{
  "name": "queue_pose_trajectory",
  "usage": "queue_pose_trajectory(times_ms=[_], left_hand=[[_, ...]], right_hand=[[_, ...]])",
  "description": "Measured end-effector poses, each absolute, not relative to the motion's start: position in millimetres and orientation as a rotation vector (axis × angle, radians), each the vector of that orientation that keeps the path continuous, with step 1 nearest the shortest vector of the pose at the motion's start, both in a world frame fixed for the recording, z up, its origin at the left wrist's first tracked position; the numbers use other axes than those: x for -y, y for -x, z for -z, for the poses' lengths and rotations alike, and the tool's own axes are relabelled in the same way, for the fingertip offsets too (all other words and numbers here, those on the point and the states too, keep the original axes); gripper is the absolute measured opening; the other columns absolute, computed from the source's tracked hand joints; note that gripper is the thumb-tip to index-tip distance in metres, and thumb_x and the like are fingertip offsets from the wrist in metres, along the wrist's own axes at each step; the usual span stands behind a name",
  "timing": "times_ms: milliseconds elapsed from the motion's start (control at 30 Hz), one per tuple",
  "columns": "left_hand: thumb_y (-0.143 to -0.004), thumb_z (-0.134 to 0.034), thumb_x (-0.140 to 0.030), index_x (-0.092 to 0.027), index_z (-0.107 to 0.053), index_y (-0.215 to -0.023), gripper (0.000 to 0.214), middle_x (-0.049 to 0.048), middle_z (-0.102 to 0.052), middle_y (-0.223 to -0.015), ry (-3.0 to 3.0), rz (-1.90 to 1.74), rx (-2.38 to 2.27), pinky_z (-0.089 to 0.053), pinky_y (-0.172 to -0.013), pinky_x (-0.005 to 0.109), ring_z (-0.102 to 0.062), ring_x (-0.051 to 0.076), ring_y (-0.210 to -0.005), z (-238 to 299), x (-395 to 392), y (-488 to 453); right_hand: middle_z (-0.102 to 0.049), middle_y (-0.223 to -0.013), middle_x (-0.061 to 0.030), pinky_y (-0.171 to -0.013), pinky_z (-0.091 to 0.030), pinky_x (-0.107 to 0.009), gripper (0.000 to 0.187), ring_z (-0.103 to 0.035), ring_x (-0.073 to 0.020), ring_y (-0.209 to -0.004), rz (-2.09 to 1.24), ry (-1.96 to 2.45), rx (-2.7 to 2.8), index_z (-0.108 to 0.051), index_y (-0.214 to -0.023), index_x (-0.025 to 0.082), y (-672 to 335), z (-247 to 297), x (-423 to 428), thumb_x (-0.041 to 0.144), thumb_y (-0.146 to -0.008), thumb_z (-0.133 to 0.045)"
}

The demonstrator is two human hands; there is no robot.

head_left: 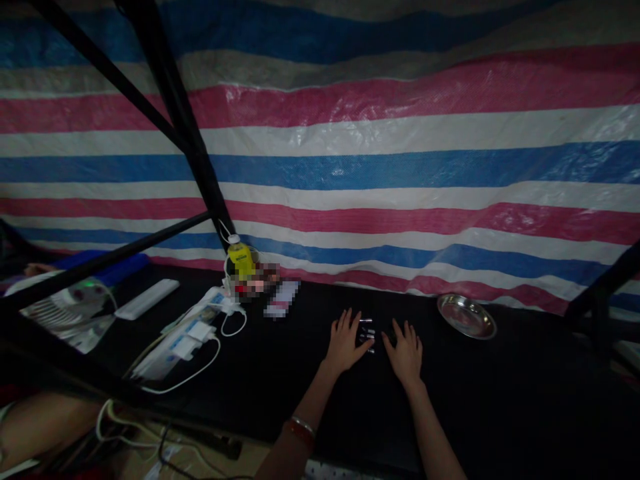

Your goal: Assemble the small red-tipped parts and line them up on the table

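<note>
My left hand (347, 343) rests on the black tabletop with its fingers spread and nothing in its grasp. Just right of it lie several small shiny metallic pieces (368, 333), too small and dark to name. The left thumb reaches over or against some of them; I cannot tell if it touches. My right hand (404, 355) lies flat to the right of these pieces, fingers apart, holding nothing. A gap separates it from the pieces. Farther right stands a round, shallow metal dish (466, 317), apart from both hands.
Left on the table are a power strip (165, 350) with white cables, a white oblong box (148, 299), a yellow-labelled bottle (241, 259) and a partly blurred flat item (283, 298). Black frame bars (193, 133) cross the left. A striped tarp (400, 167) hangs behind. Someone's limb shows lower left.
</note>
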State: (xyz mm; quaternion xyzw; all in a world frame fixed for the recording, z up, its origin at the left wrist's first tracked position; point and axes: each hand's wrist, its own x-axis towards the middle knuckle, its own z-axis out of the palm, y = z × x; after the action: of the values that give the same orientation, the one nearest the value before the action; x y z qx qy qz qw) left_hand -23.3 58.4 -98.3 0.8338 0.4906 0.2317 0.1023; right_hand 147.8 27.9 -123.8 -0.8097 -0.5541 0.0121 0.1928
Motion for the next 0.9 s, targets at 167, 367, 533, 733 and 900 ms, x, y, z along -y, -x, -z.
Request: queue_pose_trajectory(times_ms=[167,367,533,733,900], left_hand=[[-0.081,-0.042,-0.059,-0.018,-0.030,-0.137,0.070,0.0184,-0.030,-0.143,-2.500,-0.612,-1.470,-0.025,-0.103,0.051,-0.027,0.031,-0.132,100.4,-61.5,17.9],[-0.083,-0.041,-0.055,-0.015,-0.039,-0.132,0.063,0.0180,-0.038,-0.138,-2.491,-0.638,-1.508,-0.027,-0.102,0.050,-0.031,0.031,-0.129,105.5,-67.2,13.6],[-0.084,-0.039,-0.054,-0.014,-0.041,-0.130,0.060,0.0171,-0.040,-0.137,-2.497,-0.657,-1.487,-0.028,-0.102,0.048,-0.033,0.030,-0.128,106.8,-73.3,9.7],[-0.082,-0.045,-0.052,-0.015,-0.045,-0.126,0.057,0.0170,-0.043,-0.135,-2.437,-0.726,-1.439,-0.028,-0.102,0.048,-0.035,0.030,-0.127,105.8,-75.4,8.1],[-0.077,-0.057,-0.047,-0.020,-0.051,-0.120,0.051,0.0113,-0.048,-0.130,-2.177,-1.036,-1.349,-0.029,-0.103,0.044,-0.038,0.026,-0.125,109.4,-80.3,15.2]], right_hand=[[-0.039,-0.138,-0.0147,-0.101,-0.027,-0.039,0.053,-0.031,-0.0275,-0.130,-0.014,2.227,1.580,-0.043,-0.133,0.018,-151.3,127.1,-36.2,0.043,-0.087,-0.039],[-0.043,-0.135,-0.0172,-0.102,-0.028,-0.038,0.047,-0.033,-0.0273,-0.128,0.018,2.134,1.612,-0.049,-0.127,0.012,-152.5,130.2,-49.1,0.036,-0.088,-0.037],[-0.045,-0.133,-0.0180,-0.101,-0.031,-0.038,0.046,-0.037,-0.0269,-0.126,0.012,2.051,1.608,-0.053,-0.123,0.009,-152.5,134.8,-58.1,0.032,-0.088,-0.034],[-0.049,-0.129,-0.0191,-0.098,-0.036,-0.039,0.044,-0.044,-0.0266,-0.120,0.015,1.911,1.592,-0.059,-0.114,0.007,-154.8,138.8,-60.4,0.029,-0.086,-0.034],[-0.054,-0.123,-0.0178,-0.094,-0.038,-0.042,0.041,-0.045,-0.0274,-0.117,0.084,1.806,1.572,-0.062,-0.109,0.009,-157.5,134.4,-54.9,0.030,-0.086,-0.036]])
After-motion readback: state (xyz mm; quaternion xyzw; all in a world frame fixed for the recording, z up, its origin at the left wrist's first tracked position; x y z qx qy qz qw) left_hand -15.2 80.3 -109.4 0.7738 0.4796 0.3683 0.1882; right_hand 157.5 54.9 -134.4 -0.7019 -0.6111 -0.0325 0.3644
